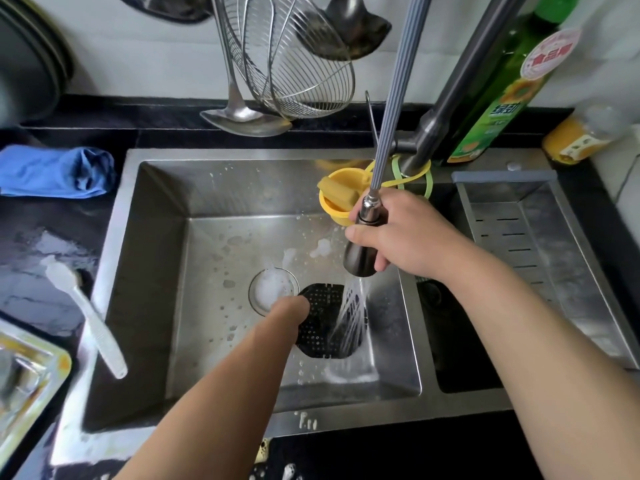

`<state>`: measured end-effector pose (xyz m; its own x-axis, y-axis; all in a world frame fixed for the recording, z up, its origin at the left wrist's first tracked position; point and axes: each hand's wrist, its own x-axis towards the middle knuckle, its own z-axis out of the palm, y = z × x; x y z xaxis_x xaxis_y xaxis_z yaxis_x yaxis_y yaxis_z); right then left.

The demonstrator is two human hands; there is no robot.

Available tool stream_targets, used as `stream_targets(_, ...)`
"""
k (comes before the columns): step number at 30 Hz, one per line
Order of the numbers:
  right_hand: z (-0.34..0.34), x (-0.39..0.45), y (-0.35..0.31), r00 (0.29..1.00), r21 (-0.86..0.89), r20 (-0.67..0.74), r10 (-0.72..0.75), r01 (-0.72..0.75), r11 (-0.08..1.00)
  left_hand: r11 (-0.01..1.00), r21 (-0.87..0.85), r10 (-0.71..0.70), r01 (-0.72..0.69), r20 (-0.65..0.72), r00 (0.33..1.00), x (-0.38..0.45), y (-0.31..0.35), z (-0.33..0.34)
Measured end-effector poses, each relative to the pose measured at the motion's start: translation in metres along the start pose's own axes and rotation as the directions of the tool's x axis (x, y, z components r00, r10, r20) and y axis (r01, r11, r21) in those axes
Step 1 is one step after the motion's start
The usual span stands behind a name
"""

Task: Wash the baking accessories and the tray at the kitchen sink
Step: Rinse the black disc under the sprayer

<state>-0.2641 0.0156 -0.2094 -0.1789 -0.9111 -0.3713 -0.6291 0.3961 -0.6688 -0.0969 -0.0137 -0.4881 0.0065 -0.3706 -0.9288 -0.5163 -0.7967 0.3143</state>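
My left hand (pixel 290 306) reaches down into the steel sink (pixel 156 271) and holds the left edge of a black perforated mat (pixel 322 323); its fingers are hidden beneath it. My right hand (pixel 398 233) grips the dark pull-out spray head (pixel 360 258) on its grey hose. Water streams from the head onto the mat's right side. A white silicone brush (pixel 86 317) lies on the wet counter left of the sink. The corner of a metal tray (pixel 34 372) shows at the lower left.
The round drain (pixel 272 289) holds foam beside the mat. A yellow cup with a sponge (pixel 341 195) hangs at the sink's back. A grey drain basket (pixel 540 244) fills the right basin. A blue cloth (pixel 55 171), a wire skimmer (pixel 298 64) and a green bottle (pixel 498 88) stand around.
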Motion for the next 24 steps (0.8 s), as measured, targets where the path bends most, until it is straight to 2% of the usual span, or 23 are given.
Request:
stream_targets(2,0.004,-0.002,-0.003,1.0,0.011,-0.006,0.003,-0.003,1.0,0.997,-0.063,-0.043,0.046,0.046,0.998,-0.02,0.005,-0.002)
stream_targets(5,0.003,-0.003,-0.003,0.999,0.015,-0.05,0.013,-0.012,1.0,0.986,-0.161,-0.027,0.037,0.062,0.998,-0.046,0.011,-0.006)
stream_targets(9,-0.004,-0.004,0.0,0.999,-0.039,-0.034,0.032,-0.033,0.999,0.981,-0.186,-0.036,0.062,0.138,0.99,-0.05,0.007,-0.008)
stream_targets(12,-0.01,-0.005,0.006,0.995,-0.068,-0.085,0.05,-0.055,0.996,0.995,-0.044,0.095,-0.094,0.035,0.995,-0.053,0.006,-0.005)
stream_targets(13,-0.01,-0.005,0.008,0.992,-0.073,-0.115,0.058,-0.066,0.995,0.986,0.026,0.166,-0.167,0.05,0.985,-0.056,0.008,-0.006)
stream_targets(14,-0.01,-0.005,0.01,0.988,-0.079,-0.14,0.066,-0.078,0.994,0.973,0.006,0.232,-0.232,0.019,0.973,-0.059,0.008,-0.008)
stream_targets(15,-0.009,-0.005,0.011,0.985,-0.08,-0.158,0.072,-0.086,0.993,0.957,-0.109,0.267,-0.269,-0.035,0.963,-0.066,0.009,-0.013)
stream_targets(16,-0.007,-0.005,0.011,0.982,-0.076,-0.173,0.074,-0.088,0.993,0.943,-0.095,0.312,-0.318,-0.079,0.947,-0.071,0.009,-0.02)
stream_targets(18,-0.003,-0.006,0.008,0.979,-0.061,-0.191,0.064,-0.077,0.995,0.929,-0.137,0.309,-0.343,-0.222,0.925,-0.084,0.008,-0.044)
stream_targets(19,-0.002,-0.006,0.005,0.98,-0.057,-0.19,0.059,-0.071,0.996,0.914,-0.183,0.313,-0.362,-0.249,0.916,-0.089,0.005,-0.057)
stream_targets(22,0.001,-0.008,-0.001,0.983,-0.101,-0.174,0.061,-0.079,0.992,0.867,-0.318,0.304,-0.385,-0.276,0.912,-0.102,-0.005,-0.093)
stream_targets(24,0.001,-0.015,-0.003,0.984,-0.128,-0.163,0.073,-0.095,0.987,0.848,-0.408,0.257,-0.339,-0.244,0.935,-0.111,-0.014,-0.108)
